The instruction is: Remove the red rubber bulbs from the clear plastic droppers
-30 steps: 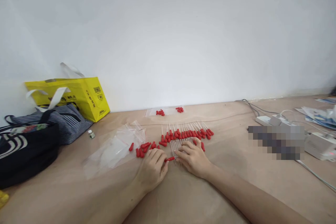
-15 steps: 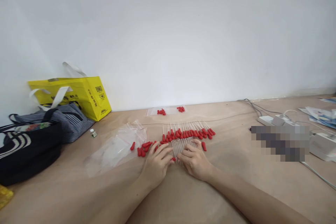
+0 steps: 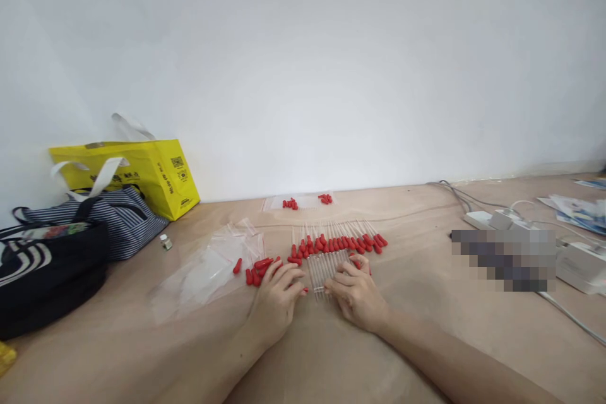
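Note:
My left hand (image 3: pixel 280 293) is closed with a red rubber dropper bulb (image 3: pixel 305 290) showing at its fingertips. To its right, my right hand (image 3: pixel 356 293) bends over a row of clear glass dropper tubes (image 3: pixel 322 268), and its thumb and forefinger pinch a glass tube by the near ends. Beyond both hands lies a line of droppers with red bulbs (image 3: pixel 338 243), their thin glass stems pointing toward the wall. Several loose red bulbs (image 3: pixel 255 274) rest left of my left hand. My right fingers partly cover other bulbs and tubes.
Clear zip bags (image 3: pixel 208 271) are spread on the left, near a small bottle (image 3: pixel 165 242). Bags, including a yellow one (image 3: pixel 175 180), stand farther left. Another bag of droppers (image 3: pixel 274 203) lies by the wall. Power strips (image 3: pixel 584 265) and cables are at right.
My hands have drawn apart: the left moved slightly left with the red bulb, the right slightly right. More of the glass tubes between them now shows.

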A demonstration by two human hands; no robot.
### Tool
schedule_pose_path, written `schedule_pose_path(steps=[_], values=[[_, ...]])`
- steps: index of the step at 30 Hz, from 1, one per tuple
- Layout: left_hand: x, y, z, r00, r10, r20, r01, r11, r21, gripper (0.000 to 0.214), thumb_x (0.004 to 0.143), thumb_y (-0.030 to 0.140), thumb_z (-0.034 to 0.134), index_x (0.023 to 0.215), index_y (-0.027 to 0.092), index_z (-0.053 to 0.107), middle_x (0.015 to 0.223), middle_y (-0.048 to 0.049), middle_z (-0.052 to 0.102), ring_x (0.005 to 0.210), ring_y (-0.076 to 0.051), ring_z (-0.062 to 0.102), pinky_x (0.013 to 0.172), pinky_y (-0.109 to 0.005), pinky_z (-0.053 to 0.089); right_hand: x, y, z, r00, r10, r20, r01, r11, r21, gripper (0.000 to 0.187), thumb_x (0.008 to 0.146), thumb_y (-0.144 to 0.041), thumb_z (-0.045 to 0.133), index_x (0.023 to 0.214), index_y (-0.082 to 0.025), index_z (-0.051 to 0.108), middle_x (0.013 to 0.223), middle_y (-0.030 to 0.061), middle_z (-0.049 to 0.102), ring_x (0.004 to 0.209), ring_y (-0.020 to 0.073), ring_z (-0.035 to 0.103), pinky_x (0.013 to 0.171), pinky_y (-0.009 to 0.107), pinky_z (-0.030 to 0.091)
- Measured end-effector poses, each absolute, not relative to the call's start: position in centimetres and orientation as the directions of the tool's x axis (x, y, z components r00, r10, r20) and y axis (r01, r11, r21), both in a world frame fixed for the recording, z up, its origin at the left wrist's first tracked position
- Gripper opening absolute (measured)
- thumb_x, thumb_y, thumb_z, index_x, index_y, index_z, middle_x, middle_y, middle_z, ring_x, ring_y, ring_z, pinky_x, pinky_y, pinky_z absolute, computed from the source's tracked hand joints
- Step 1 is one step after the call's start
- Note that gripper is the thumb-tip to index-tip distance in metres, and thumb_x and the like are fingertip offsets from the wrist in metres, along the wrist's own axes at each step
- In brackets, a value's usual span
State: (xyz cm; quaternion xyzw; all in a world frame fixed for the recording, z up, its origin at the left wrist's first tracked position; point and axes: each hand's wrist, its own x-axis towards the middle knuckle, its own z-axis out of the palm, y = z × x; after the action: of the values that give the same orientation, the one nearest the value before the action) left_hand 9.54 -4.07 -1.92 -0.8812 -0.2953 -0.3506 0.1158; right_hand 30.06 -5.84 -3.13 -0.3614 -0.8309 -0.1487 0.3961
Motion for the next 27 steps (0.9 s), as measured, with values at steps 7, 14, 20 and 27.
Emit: schedule_pose_path(steps=[7, 14, 20, 27], values=[[8.2, -3.4, -1.6, 0.44, 0.539, 0.718, 0.673, -0.728, 0.135, 0.02, 0.086, 0.023, 0.039, 0.085, 0.018, 0.059, 0.074, -0.003, 0.052, 0.068, -0.013, 0.053, 0.061, -0.025, 0.046, 31.3, -5.0, -3.8, -0.28, 0.645, 0.711, 0.814, 0.553, -0.181, 0.02, 0.083, -0.013, 0.04, 0.088, -0.019, 0.059, 0.072, 0.0021, 0.056, 0.062, 0.0121, 0.044, 0.063, 0.026, 0.027], [5.5, -0.9, -0.7, 0.108, 0.756, 0.645, 0.793, -0.457, 0.403, 0.019, 0.075, 0.022, 0.044, 0.092, 0.015, 0.051, 0.079, -0.0042, 0.059, 0.062, -0.014, 0.057, 0.059, -0.027, 0.049, 31.0, -3.6, -5.3, -0.185, 0.723, 0.666, 0.884, 0.418, -0.208, 0.034, 0.076, 0.0, 0.033, 0.097, -0.014, 0.056, 0.081, 0.0069, 0.052, 0.073, 0.016, 0.047, 0.063, 0.026, 0.031], [5.0, 0.2, -1.0, 0.049, 0.821, 0.57, 0.826, -0.354, 0.439, 0.016, 0.072, 0.032, 0.05, 0.079, 0.019, 0.053, 0.075, -0.0028, 0.063, 0.065, -0.017, 0.059, 0.059, -0.029, 0.048, 30.7, -3.4, -5.4, -0.181, 0.749, 0.637, 0.884, 0.408, -0.229, 0.031, 0.075, 0.0, 0.033, 0.086, -0.016, 0.057, 0.082, 0.0067, 0.051, 0.074, 0.0158, 0.047, 0.064, 0.027, 0.031], [5.2, 0.1, -1.1, 0.091, 0.812, 0.576, 0.839, -0.374, 0.395, 0.025, 0.07, 0.042, 0.053, 0.079, 0.019, 0.056, 0.074, -0.0029, 0.064, 0.071, -0.018, 0.059, 0.065, -0.03, 0.047, 30.1, -4.1, -4.9, -0.189, 0.786, 0.589, 0.88, 0.402, -0.252, 0.022, 0.079, -0.006, 0.035, 0.077, -0.017, 0.054, 0.084, 0.0062, 0.051, 0.075, 0.0154, 0.047, 0.063, 0.027, 0.028]])
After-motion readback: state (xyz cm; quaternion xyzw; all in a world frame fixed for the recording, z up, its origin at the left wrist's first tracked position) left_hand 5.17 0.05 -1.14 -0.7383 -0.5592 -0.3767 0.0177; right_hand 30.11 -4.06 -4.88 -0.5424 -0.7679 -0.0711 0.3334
